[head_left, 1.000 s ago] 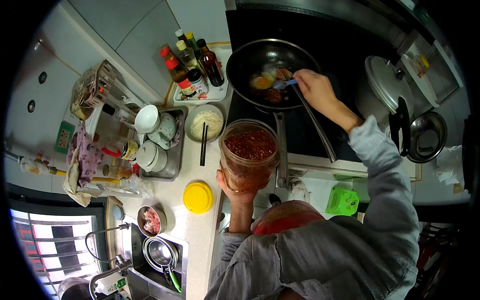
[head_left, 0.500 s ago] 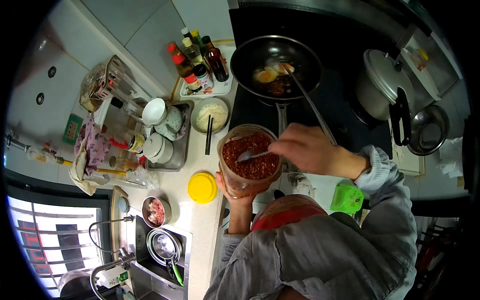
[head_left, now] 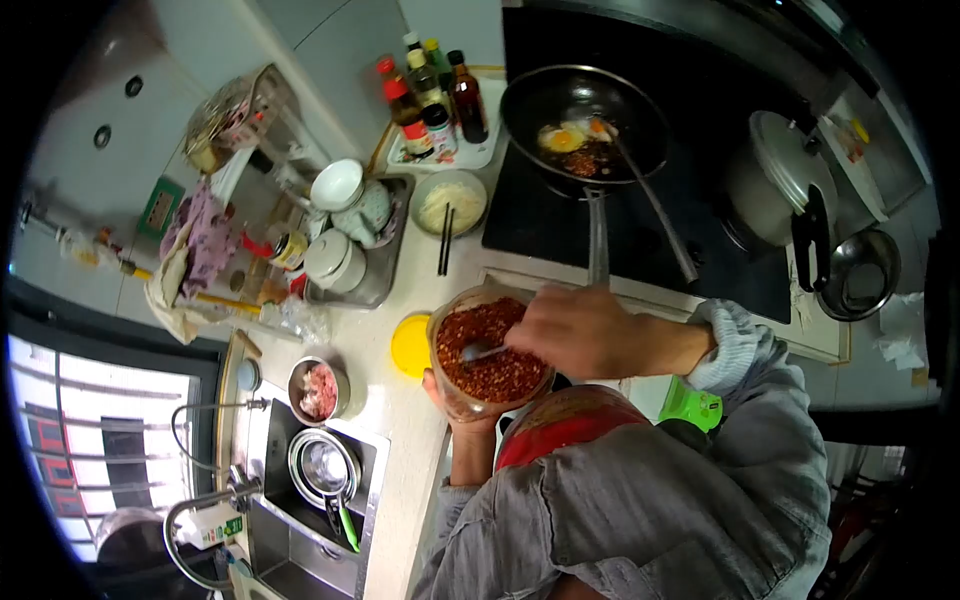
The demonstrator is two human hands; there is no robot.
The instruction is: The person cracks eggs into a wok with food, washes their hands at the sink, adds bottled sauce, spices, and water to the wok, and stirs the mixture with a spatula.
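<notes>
My left hand (head_left: 462, 421) is wrapped round the side and underside of a clear tub (head_left: 468, 403) of red chilli flakes (head_left: 492, 375), held in front of my body. In my right hand (head_left: 575, 330) is a small spoon (head_left: 483, 351), its bowl down in the flakes. A yellow lid (head_left: 411, 345) lies on the counter beside the tub. Beyond my hands, a wok (head_left: 530, 95) on the hob holds egg (head_left: 562, 138) and dark red bits in oil. A metal spatula (head_left: 655, 214) leans in the wok with its handle over the near rim.
Bottles (head_left: 467, 97) stand on a tray at the back. Black chopsticks (head_left: 446, 240) rest on a bowl (head_left: 480, 190) of pale food. A metal bowl of raw meat (head_left: 319, 391) sits by the sink (head_left: 375, 455). At the right are a pressure cooker (head_left: 780, 175) and a steel bowl (head_left: 880, 262).
The tub is lower and nearer the yellow lid, partly covering its edge. More red flakes show in the wok. My right hand has moved slightly down and left, the spoon deeper in the flakes.
</notes>
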